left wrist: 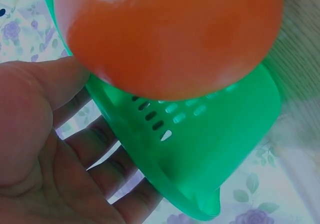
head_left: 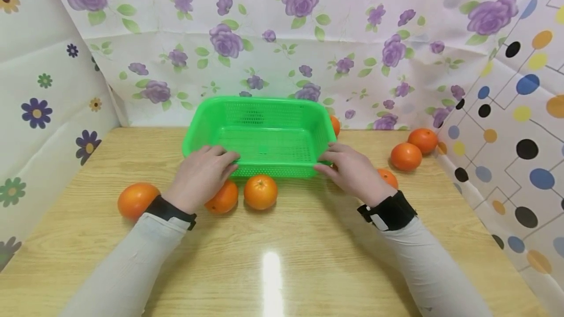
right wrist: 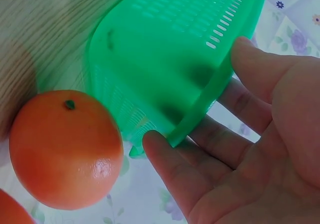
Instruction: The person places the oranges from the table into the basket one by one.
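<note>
A green plastic basket [head_left: 277, 170] with slotted walls stands on the table, nothing lying in its visible inside. My left hand [head_left: 198, 177] grips its near rim toward the left, the thumb outside and fingers over the edge; the left wrist view shows this hold on the basket [left wrist: 215, 144]. At the near right corner, my right hand [head_left: 354, 170] pinches the rim between thumb and fingers [right wrist: 215, 141]. One orange [head_left: 223, 197] sits partly hidden under the left hand, another orange [head_left: 261, 192] right beside it before the basket. In the right wrist view an orange [right wrist: 65, 149] lies close to the basket wall.
A lone orange [head_left: 137, 200] lies left of the left forearm. Two oranges [head_left: 406, 156] sit together at the back right. Another orange [head_left: 387, 178] shows behind the right hand, and one orange [head_left: 335, 125] peeks out behind the basket. Patterned cloth [head_left: 282, 62] encloses the wooden table [head_left: 246, 263].
</note>
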{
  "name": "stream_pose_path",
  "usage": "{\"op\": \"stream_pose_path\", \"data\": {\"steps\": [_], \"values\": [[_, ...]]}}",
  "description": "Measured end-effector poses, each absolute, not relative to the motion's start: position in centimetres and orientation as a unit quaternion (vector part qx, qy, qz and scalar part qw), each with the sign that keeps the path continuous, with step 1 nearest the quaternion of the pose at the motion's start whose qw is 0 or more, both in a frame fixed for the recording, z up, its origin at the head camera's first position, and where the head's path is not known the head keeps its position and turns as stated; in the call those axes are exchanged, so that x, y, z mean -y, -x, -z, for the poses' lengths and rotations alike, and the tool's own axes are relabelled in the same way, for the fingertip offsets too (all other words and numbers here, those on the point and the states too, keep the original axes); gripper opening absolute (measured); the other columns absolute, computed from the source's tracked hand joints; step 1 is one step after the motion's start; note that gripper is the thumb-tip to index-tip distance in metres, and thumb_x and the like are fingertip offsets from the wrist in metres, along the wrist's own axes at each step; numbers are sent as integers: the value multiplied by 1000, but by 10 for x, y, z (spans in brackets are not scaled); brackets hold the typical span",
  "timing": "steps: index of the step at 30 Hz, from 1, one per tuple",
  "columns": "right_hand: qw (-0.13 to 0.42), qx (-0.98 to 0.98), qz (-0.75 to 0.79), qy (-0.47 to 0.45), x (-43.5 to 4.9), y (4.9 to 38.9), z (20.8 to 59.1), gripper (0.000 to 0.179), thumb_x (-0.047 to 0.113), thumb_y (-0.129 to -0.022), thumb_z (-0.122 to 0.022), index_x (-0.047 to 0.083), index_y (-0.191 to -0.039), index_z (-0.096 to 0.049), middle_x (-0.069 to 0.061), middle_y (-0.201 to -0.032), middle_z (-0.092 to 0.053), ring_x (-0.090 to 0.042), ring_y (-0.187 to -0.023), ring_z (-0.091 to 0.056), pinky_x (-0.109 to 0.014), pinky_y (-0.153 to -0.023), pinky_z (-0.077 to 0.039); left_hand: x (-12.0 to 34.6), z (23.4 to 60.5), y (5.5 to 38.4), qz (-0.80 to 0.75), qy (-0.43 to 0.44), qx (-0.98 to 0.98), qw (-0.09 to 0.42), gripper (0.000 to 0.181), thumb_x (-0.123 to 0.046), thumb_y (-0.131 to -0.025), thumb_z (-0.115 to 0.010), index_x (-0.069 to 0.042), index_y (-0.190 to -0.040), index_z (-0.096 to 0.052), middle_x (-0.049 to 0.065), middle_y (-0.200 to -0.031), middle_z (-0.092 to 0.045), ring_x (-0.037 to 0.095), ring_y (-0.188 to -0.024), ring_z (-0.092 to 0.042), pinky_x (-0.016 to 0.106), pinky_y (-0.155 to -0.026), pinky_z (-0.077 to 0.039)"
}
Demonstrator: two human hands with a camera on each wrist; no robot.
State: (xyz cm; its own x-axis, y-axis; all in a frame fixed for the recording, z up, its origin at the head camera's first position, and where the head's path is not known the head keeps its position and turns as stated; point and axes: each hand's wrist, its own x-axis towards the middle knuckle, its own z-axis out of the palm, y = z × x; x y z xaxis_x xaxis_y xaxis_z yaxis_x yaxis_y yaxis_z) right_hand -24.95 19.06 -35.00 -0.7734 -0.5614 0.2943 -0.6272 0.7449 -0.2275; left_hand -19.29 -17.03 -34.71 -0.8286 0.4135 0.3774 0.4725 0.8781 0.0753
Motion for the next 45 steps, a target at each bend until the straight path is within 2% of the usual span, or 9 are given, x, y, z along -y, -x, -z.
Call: {"op": "stream_pose_path", "data": {"steps": [4,6,11,13,20,28,36,40,45], "values": [[94,929,-161,-319,-193,249,346,21,27,-106,-79,7,-109,-83,-15,-120,-76,-44,-142,-59,-57,-113,-53,171,348,193,78,231,954,177,22,-19,-108,-74,-6,-126,-79,13,-113,-75,37,-102,-68,50,-91,-59],[90,929,-164,-319,-194,249,344,19,26,-106,-79,8,-108,-83,-13,-118,-75,-42,-134,-65,-56,-109,-56,170,349,194,77,229,954,175,22,-19,-109,-74,-7,-126,-78,13,-113,-75,37,-102,-68,50,-90,-59],[78,931,-168,-315,-199,248,340,14,24,-105,-80,10,-103,-82,-5,-104,-71,-29,-99,-69,-46,-88,-59,168,351,196,79,230,955,172,23,-21,-109,-73,-8,-127,-78,12,-114,-76,37,-102,-68,50,-89,-59],[71,934,-164,-310,-201,247,339,14,24,-105,-80,11,-104,-82,-4,-103,-70,-28,-95,-67,-44,-86,-58,167,353,197,75,231,955,172,23,-21,-109,-74,-8,-127,-78,12,-114,-76,37,-101,-68,50,-88,-59],[48,943,-153,-293,-208,249,337,19,28,-106,-78,11,-110,-84,-7,-112,-74,-31,-111,-70,-48,-99,-58,160,353,198,62,237,955,169,24,-21,-109,-73,-7,-129,-78,12,-114,-76,36,-102,-70,48,-90,-59],[43,944,-150,-292,-207,248,335,18,27,-107,-77,10,-109,-83,-4,-105,-70,-29,-98,-65,-44,-89,-57,164,347,193,69,234,954,173,29,-19,-108,-74,-7,-135,-76,17,-125,-74,41,-116,-67,54,-102,-57],[50,940,-150,-301,-207,249,338,17,26,-107,-78,11,-109,-84,-2,-102,-69,-28,-95,-64,-41,-85,-56,184,339,170,78,205,958,185,46,-28,-107,-77,-9,-148,-67,27,-144,-63,51,-135,-56,71,-115,-43],[60,937,-152,-309,-208,250,339,17,26,-106,-78,11,-110,-84,-3,-106,-74,-27,-102,-68,-45,-92,-58,202,339,151,79,186,961,187,55,-30,-106,-77,-11,-156,-61,31,-151,-56,56,-138,-51,77,-117,-36],[67,934,-153,-316,-209,252,341,20,26,-106,-78,9,-112,-85,-8,-116,-79,-37,-129,-68,-53,-110,-54,229,345,131,73,168,959,217,64,-30,-103,-81,-10,-158,-57,34,-150,-55,61,-136,-51,82,-111,-38]]}}
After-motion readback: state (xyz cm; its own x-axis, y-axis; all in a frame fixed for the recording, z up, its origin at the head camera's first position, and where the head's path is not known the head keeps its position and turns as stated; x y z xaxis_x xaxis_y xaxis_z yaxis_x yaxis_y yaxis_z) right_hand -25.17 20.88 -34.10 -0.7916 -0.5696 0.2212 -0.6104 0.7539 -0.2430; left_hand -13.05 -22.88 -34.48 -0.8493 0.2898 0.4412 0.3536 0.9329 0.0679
